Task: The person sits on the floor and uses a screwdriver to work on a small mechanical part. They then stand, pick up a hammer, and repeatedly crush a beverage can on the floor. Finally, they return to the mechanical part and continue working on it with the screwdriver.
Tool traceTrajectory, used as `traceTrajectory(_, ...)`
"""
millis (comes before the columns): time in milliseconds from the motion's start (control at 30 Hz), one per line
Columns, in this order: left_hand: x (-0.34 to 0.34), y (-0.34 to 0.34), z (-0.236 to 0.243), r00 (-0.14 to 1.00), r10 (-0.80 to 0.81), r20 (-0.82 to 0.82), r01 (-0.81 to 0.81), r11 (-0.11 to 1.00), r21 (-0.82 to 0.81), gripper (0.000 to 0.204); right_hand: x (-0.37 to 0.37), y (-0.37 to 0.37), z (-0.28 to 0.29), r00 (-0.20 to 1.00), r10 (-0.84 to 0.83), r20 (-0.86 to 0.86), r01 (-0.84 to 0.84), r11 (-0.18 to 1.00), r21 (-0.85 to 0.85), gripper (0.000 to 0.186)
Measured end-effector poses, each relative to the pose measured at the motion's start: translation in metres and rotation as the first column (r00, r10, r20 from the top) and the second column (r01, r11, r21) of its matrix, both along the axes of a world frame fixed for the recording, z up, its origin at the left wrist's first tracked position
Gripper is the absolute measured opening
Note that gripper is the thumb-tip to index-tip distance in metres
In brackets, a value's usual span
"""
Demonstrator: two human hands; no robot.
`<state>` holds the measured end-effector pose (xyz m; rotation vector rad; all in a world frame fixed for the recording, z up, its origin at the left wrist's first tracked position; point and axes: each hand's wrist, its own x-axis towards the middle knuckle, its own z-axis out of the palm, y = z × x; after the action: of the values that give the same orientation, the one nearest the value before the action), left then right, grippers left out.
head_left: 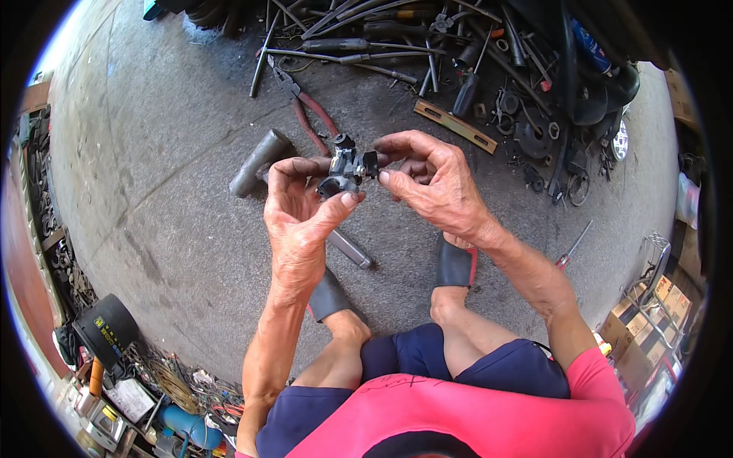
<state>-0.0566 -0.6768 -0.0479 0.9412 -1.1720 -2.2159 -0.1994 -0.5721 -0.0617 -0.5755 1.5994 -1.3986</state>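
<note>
A small black and silver mechanical part [347, 166] with knob-like ends is held up in front of me, above the floor. My left hand [298, 214] grips it from the left, thumb below and fingers behind. My right hand [443, 183] pinches the black end on its right side between thumb and forefinger. Beneath my left hand lies a hammer [261, 162] with a thick grey head, its handle partly hidden by that hand. Just beyond the part, pliers [314, 118] with red handles rest on the floor.
A heap of dark rods and tools [382, 46] spreads along the far side, with a small yellowish level [456, 126] at its edge. A screwdriver [574, 246] lies at right, near cardboard boxes [649, 324]. A black drum-shaped object [107, 328] and clutter stand at lower left.
</note>
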Motion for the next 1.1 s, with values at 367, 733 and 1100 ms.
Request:
traceTrajectory(367,0.000,0.017,-0.006,0.974,0.017,0.225,0.061,0.940,-0.336,0.071,-0.005,0.000,-0.004,0.973,0.097,0.207,-0.127,0.983,0.135,0.027)
traceTrajectory(733,0.001,0.027,-0.014,0.960,0.004,0.281,0.167,0.797,-0.580,0.085,-0.007,0.004,-0.017,0.886,0.107,0.451,-0.209,0.961,0.181,0.023)
traceTrajectory(1100,0.001,0.033,-0.021,0.962,0.064,0.264,0.187,0.551,-0.813,0.088,-0.006,0.008,-0.028,0.689,0.014,0.725,-0.150,0.981,0.124,0.020)
